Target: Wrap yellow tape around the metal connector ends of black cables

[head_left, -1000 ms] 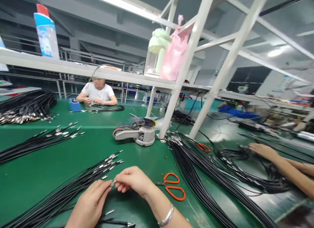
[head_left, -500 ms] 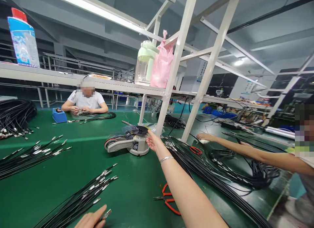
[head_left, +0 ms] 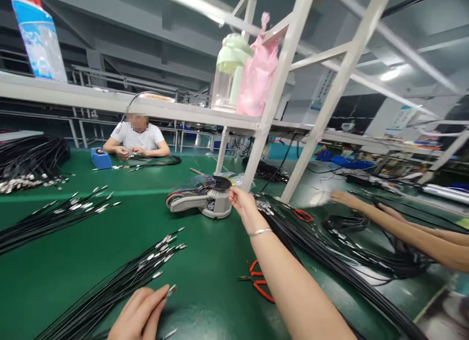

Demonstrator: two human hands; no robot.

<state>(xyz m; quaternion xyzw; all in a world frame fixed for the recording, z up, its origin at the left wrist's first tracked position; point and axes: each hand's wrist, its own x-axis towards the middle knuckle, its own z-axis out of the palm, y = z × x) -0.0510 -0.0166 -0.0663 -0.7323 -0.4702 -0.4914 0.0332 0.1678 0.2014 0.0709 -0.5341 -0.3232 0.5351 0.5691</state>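
My right hand is stretched far forward, its fingers at the right side of the grey tape dispenser on the green table. The fingers look loosely curled; I cannot make out anything in them. A silver bracelet sits on that wrist. My left hand stays near the bottom edge, pinching the metal-tipped end of a black cable. A bundle of black cables with metal tips lies just left of it.
Orange-handled scissors lie under my right forearm. A thick bundle of black cables runs to the right, where a co-worker's arms reach in. More cable bundles lie at left. A person in white sits across. White rack posts rise behind the dispenser.
My right hand left the cable end and reached out to the tape dispenser. The left hand kept hold of the cable tip. The co-worker's arm shifted right.
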